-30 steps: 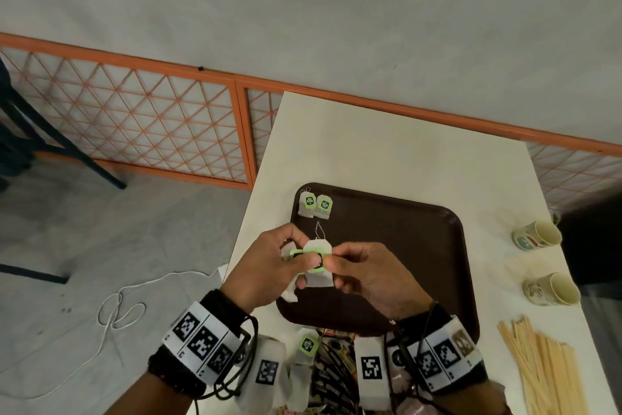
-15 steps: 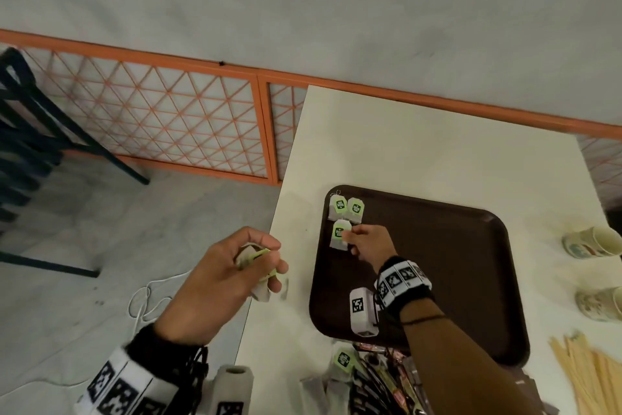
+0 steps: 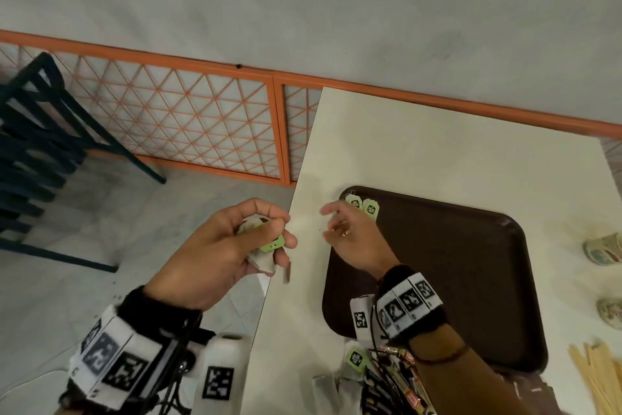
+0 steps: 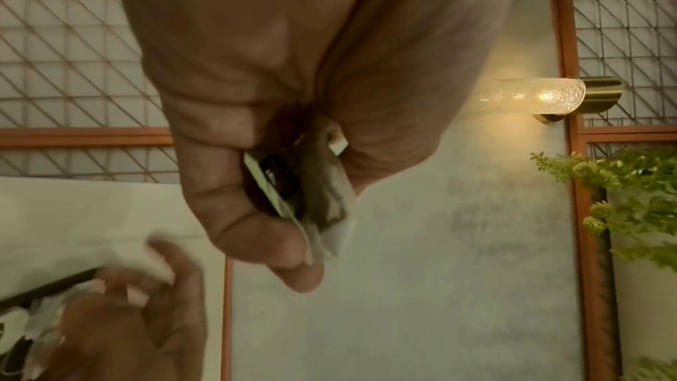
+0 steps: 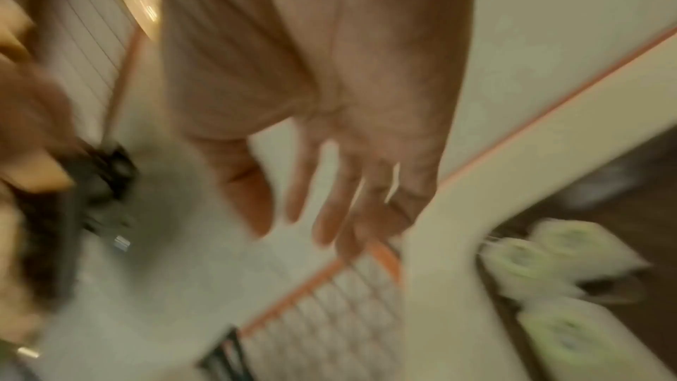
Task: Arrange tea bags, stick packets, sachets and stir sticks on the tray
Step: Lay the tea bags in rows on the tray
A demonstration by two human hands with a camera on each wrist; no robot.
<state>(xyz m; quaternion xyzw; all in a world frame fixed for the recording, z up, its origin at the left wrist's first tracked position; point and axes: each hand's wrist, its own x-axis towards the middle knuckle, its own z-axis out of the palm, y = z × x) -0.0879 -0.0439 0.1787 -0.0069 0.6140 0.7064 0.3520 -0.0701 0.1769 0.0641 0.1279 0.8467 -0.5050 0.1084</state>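
My left hand [image 3: 276, 239] is beyond the table's left edge and grips a small bunch of white tea bags [image 3: 266, 246] with green tags; the left wrist view shows those tea bags [image 4: 322, 202] pinched between thumb and fingers [image 4: 263, 242]. My right hand [image 3: 336, 226] hovers with loose, spread fingers over the far-left corner of the brown tray [image 3: 454, 280], holding nothing. Two tea bags [image 3: 363, 206] lie in that corner. The blurred right wrist view shows my empty right hand [image 5: 322, 207] and three tea bags [image 5: 549, 271] on the tray.
Wooden stir sticks [image 3: 599, 377] lie at the near right of the white table [image 3: 420, 145]. Two paper cups [image 3: 602, 249] lie on their sides at the right edge. A pile of packets [image 3: 390, 377] and one tea bag [image 3: 355, 357] sit just before the tray.
My right hand set a tea bag on the tray below the other two, let go and drew back left toward my left hand. My left hand kept hold of its tea bags.
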